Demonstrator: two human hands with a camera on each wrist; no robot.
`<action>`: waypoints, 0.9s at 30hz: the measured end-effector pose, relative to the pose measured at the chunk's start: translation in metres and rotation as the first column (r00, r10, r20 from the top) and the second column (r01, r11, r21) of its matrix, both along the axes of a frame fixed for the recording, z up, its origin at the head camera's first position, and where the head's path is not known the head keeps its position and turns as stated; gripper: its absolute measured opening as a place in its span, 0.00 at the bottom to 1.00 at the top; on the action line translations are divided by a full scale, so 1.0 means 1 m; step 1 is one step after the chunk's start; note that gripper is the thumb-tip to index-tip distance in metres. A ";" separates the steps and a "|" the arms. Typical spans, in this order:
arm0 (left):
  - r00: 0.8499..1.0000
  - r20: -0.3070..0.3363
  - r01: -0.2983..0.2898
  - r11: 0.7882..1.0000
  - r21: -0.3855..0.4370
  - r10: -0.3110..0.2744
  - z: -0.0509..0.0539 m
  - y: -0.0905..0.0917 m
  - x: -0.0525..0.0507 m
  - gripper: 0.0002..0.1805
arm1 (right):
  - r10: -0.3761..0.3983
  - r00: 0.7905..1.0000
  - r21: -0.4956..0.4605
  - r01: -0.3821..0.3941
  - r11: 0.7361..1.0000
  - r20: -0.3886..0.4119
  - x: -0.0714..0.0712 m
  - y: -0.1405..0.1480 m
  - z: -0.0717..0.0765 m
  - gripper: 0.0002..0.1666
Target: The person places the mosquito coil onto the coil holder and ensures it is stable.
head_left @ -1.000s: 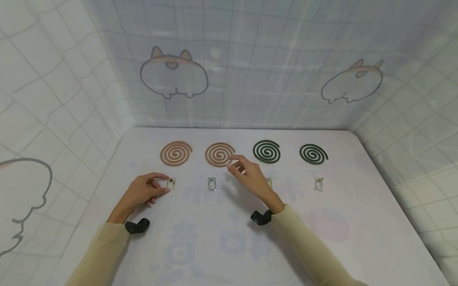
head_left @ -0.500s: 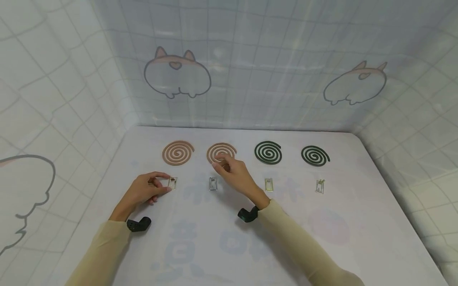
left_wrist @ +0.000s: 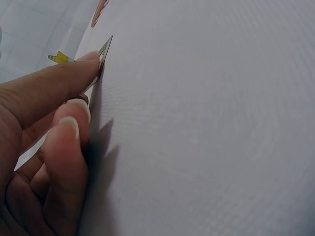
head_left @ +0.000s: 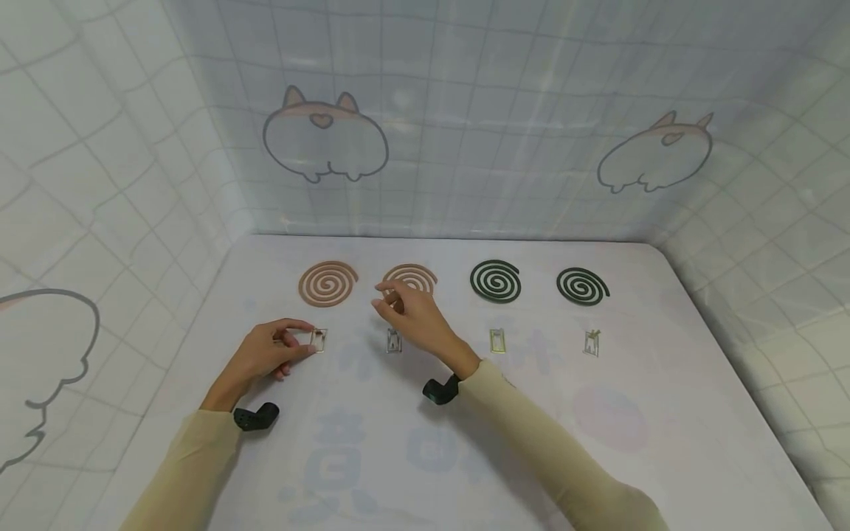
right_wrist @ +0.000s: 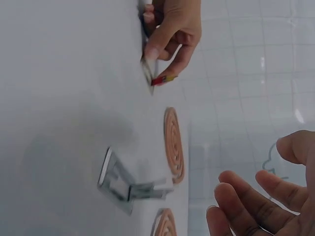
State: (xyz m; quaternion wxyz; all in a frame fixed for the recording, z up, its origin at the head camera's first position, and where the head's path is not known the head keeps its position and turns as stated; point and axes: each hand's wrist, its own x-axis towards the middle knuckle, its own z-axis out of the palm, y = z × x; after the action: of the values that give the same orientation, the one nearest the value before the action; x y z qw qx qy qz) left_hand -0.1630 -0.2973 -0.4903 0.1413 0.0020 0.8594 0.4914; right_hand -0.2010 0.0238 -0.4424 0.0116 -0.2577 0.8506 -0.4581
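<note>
On the table my left hand (head_left: 262, 354) pinches the leftmost small metal mosquito coil stand (head_left: 319, 341) between thumb and forefinger. In the left wrist view this stand (left_wrist: 105, 55) is tilted, with a yellowish tab sticking out. My right hand (head_left: 418, 318) hovers, holding nothing, fingers loosely bent and thumb apart. It is over the second stand (head_left: 392, 346) and partly hides the second brown mosquito coil (head_left: 425, 276). That second stand's upright prong (right_wrist: 147, 191) shows in the right wrist view.
Another brown mosquito coil (head_left: 327, 284) lies at the back left. Two green coils, one nearer the middle (head_left: 495, 282) and one farther right (head_left: 582, 286), complete the row. Two more stands, a yellowish one (head_left: 497, 341) and a silvery one (head_left: 592, 344), lie in front of them.
My right hand has moved left, from beside the second brown coil to above the second stand, uncovering the yellowish stand. The left hand keeps its pinch in place.
</note>
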 end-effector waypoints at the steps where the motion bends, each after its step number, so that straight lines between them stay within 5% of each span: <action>1: 1.000 -0.001 -0.002 1.000 -0.003 0.002 0.000 0.000 0.000 0.30 | 0.005 1.000 -0.003 -0.005 1.000 0.002 0.000 -0.002 0.001 0.24; 11: 1.000 0.013 -0.020 1.000 -0.013 0.021 0.001 0.001 -0.002 0.30 | 0.016 1.000 0.046 -0.016 0.999 0.005 0.000 -0.027 0.009 0.23; 27: 0.999 0.027 -0.042 0.999 -0.031 0.043 0.003 0.002 -0.003 0.30 | 0.023 0.997 0.076 -0.028 0.997 0.068 -0.008 -0.053 -0.002 0.25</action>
State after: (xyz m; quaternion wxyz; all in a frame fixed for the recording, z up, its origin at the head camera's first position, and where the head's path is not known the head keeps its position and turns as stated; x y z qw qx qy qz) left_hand -0.1663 -0.2953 -0.4877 0.1427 -0.0253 0.8645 0.4813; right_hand -0.2088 -0.0291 -0.4445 0.0561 -0.2524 0.8634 -0.4332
